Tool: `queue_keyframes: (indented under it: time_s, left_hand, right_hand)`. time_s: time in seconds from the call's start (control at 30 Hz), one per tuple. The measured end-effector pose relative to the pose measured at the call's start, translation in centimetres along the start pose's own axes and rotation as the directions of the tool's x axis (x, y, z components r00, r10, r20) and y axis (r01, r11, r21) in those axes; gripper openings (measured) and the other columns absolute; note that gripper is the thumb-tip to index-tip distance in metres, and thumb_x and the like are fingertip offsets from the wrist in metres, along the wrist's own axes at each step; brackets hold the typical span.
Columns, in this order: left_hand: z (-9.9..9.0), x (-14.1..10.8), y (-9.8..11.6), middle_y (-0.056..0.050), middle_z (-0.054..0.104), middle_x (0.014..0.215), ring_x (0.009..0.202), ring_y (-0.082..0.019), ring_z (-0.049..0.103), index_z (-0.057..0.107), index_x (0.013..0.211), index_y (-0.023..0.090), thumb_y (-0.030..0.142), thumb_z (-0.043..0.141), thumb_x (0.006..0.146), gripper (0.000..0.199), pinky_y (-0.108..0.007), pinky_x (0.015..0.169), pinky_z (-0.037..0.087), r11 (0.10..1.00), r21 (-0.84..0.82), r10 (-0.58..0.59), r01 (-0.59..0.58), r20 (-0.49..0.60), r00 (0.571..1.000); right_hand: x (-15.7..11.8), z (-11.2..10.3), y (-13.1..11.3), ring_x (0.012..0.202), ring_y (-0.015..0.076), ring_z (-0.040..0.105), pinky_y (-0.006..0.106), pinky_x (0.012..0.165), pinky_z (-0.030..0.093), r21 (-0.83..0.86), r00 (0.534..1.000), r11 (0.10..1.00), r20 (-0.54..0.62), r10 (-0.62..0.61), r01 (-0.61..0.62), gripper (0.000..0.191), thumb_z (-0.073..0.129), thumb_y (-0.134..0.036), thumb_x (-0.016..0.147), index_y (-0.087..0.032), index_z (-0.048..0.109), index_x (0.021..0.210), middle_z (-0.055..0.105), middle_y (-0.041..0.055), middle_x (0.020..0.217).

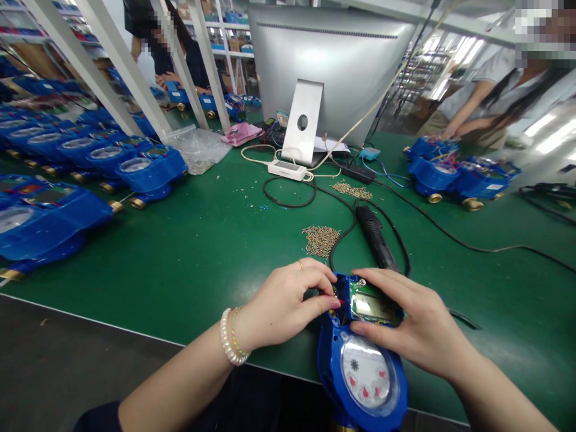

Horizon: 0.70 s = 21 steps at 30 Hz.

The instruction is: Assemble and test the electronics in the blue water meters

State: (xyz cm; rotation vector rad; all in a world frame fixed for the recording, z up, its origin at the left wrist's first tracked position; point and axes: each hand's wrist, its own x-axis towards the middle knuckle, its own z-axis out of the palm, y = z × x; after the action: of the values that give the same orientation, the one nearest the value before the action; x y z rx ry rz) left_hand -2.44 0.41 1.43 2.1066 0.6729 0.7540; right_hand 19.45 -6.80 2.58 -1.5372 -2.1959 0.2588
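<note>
A blue water meter [326, 354] lies at the table's front edge, its round dial [366, 372] facing up. In its box section sits a green circuit board with a small display [373, 306]. My right hand [418, 315] spans this board, thumb on the near side and fingers on the far side, gripping it. At the left part of the box, the thumb and fingers of my left hand [297, 303] are pinched together. Whatever lies between those fingertips is too small to make out; a bit of red shows there. Behind the box lies a black electric screwdriver [373, 234].
Two piles of small screws, a nearer one [321, 241] and a farther one [351, 191], lie on the green table [202, 240]. Beyond stand a monitor [302, 120] and cables. Several blue meters [148, 171] fill the left; others [436, 174] stand right. Two people work across the table.
</note>
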Motion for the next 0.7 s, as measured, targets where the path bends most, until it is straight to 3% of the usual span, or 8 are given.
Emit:
queue_keyframes:
  time_s: [0.2,0.5,0.6,0.7]
  left_hand:
    - [0.23,0.18,-0.48,-0.004,0.068,0.098,0.097,-0.015,0.062,0.066,0.077,0.018,0.02,0.069,0.079,0.005,-0.026,0.087,0.047,0.999,-0.052,0.014,-0.015,-0.021,1.0]
    - [0.18,0.26,-0.6,-0.003,0.068,0.096,0.094,-0.013,0.062,0.067,0.074,0.018,0.018,0.069,0.078,0.005,-0.023,0.087,0.045,0.993,-0.116,-0.006,0.005,-0.011,1.0]
    - [0.01,0.21,-0.46,-0.002,0.066,0.102,0.099,-0.014,0.06,0.065,0.073,0.018,0.016,0.067,0.077,0.005,-0.025,0.09,0.043,0.996,-0.081,-0.029,0.029,0.004,1.0]
    - [0.1,0.15,-0.27,-0.002,0.063,0.108,0.103,-0.015,0.058,0.061,0.075,0.019,0.011,0.064,0.075,0.008,-0.027,0.094,0.042,0.997,-0.038,-0.069,0.069,-0.003,0.998]
  right_hand:
    - [0.04,0.15,0.2,0.102,0.0211,0.063,0.034,0.086,0.053,0.011,0.999,0.999,0.033,0.039,-0.039,0.051,0.068,-0.044,0.076,-0.022,0.053,0.12,0.065,0.0062,0.114]
    - [-0.31,0.08,0.09,0.11,0.0222,0.059,0.038,0.091,0.051,0.067,0.965,0.973,0.154,0.21,-0.223,0.055,0.066,-0.051,0.077,-0.029,0.05,0.125,0.06,0.0019,0.124]
    - [-0.44,0.16,0.51,0.115,0.026,0.056,0.044,0.094,0.049,0.07,0.974,0.981,0.152,0.166,-0.178,0.064,0.064,-0.058,0.075,-0.029,0.047,0.129,0.057,0.0037,0.129]
    - [-0.61,0.35,0.87,0.126,0.0249,0.047,0.05,0.103,0.04,0.084,0.989,0.994,0.135,0.058,-0.069,0.049,0.045,-0.049,0.091,-0.032,0.038,0.137,0.05,0.0021,0.137]
